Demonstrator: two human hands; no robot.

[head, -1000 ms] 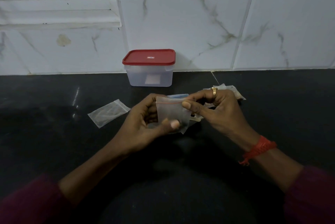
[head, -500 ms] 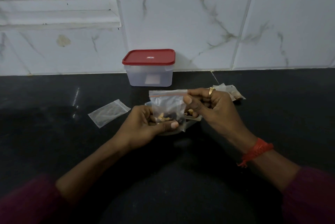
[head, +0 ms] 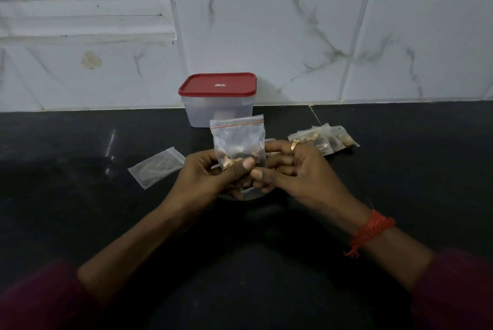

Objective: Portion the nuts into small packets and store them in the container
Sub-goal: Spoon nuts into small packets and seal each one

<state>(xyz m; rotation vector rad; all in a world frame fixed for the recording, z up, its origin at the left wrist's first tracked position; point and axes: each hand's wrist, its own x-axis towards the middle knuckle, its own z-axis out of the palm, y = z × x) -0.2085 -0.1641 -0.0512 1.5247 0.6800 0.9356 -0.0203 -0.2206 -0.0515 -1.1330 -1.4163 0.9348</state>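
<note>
A small clear zip packet point(head: 238, 137) with a red seal line stands upright between my hands, nuts gathered at its bottom. My left hand point(head: 205, 177) pinches its lower part with thumb and fingers. My right hand point(head: 296, 169), wearing a ring, holds the packet's lower right side with curled fingers. A bowl point(head: 246, 195) lies mostly hidden under both hands. The clear container point(head: 218, 111) with its red lid on stands behind, by the wall. Several filled packets point(head: 326, 139) lie to the right of my hands.
An empty flat zip packet point(head: 156, 167) lies on the black countertop point(head: 80, 196) to the left of my hands. A white marbled tile wall and a window ledge rise behind the counter.
The packet has been turned upright and lifted, showing the nuts at its bottom. My right hand slid from its top edge down to the lower right side.
</note>
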